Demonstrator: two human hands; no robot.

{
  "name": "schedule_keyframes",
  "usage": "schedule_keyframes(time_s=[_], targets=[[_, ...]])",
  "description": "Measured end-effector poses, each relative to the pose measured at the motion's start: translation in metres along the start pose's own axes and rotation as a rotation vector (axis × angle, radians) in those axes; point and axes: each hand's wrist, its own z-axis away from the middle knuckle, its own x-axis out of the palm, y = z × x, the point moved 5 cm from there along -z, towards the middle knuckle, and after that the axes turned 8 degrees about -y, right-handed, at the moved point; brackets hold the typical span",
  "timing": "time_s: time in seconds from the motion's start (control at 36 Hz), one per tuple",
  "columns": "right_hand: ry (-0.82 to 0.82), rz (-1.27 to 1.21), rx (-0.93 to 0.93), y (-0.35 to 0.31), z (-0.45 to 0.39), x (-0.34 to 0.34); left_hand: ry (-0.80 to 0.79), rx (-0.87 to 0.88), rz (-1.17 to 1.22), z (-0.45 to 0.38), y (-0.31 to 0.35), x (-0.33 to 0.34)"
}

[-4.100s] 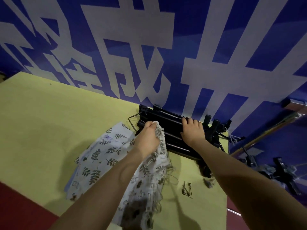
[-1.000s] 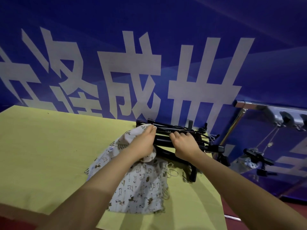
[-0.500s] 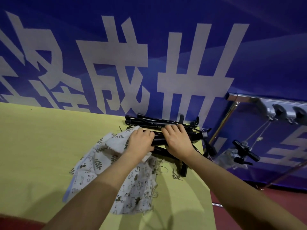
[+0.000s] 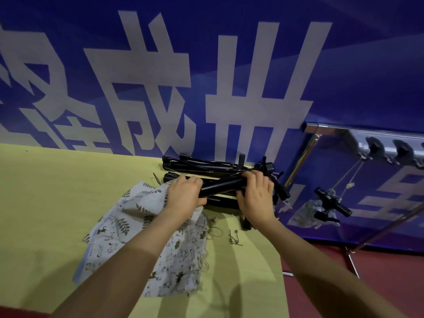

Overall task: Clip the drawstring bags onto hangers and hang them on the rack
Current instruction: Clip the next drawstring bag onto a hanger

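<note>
A pile of black clip hangers (image 4: 202, 165) lies at the far right of the yellow table (image 4: 57, 191), against the blue wall. Both my hands grip one black hanger (image 4: 221, 187) lifted slightly off the pile: my left hand (image 4: 184, 197) at its left end, my right hand (image 4: 255, 198) at its right end. Patterned white drawstring bags (image 4: 137, 226) lie heaped on the table under my left wrist and forearm. The metal rack (image 4: 321, 129) stands to the right, with a bag on a hanger (image 4: 330, 203) hanging from it.
A small loose metal clip (image 4: 234, 236) lies on the table near its right edge. Thin drawstrings (image 4: 215, 230) trail from the bags. Red floor (image 4: 344, 278) shows beyond the table's right edge, under the rack's legs.
My left hand has moved from the bag onto the hanger's left end. Both hands have raised the hanger a little off the pile. The head view has shifted slightly.
</note>
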Motion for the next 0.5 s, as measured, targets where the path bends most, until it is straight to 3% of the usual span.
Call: schedule_keyframes(time_s=[0.11,0.31,0.36,0.44,0.5], targets=[[-0.08,-0.114,0.18,0.027,0.005,-0.001,-0.026,-0.006,0.038,-0.007,0.015,0.009],[-0.055,-0.176,0.615,0.097,0.019,-0.002,-0.006,-0.021,0.105,-0.013,0.027,0.028],[-0.182,-0.205,0.755,0.115,0.019,0.01,-0.011,-0.017,0.123,-0.015,0.03,0.033],[-0.496,-0.27,0.826,0.133,0.022,0.039,-0.021,-0.028,0.19,-0.021,0.036,0.041],[-0.52,-0.352,0.838,0.141,0.023,0.048,-0.024,-0.039,0.212,-0.026,0.04,0.047]])
